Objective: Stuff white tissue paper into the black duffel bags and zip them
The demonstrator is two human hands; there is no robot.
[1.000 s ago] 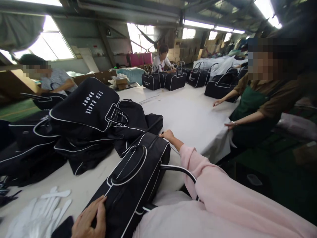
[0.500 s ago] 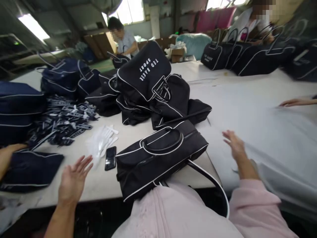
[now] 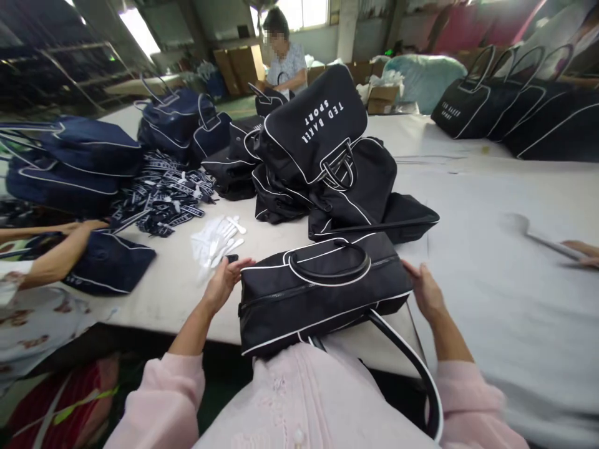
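Note:
A black duffel bag with white piping lies in front of me at the table edge, its zip facing up. One handle arches over the top, and the other hangs down toward my lap on the right. My left hand is at the bag's left end, fingers stretched out and palm turned toward it. At the opposite end, my right hand has its extended fingers against the bag's side. Neither hand is closed around anything. A dark phone shows partly behind my left fingers.
Black bags are piled just beyond. White plastic pieces, a heap of printed straps and navy bags lie left, beside a co-worker's arms. More black bags stand far right. Another person's hand holds a long, blurred object.
Both my hands have moved inward to the ends of the duffel bag from spread-out positions. My view has shifted left. At right, the other person's hand now holds a long object.

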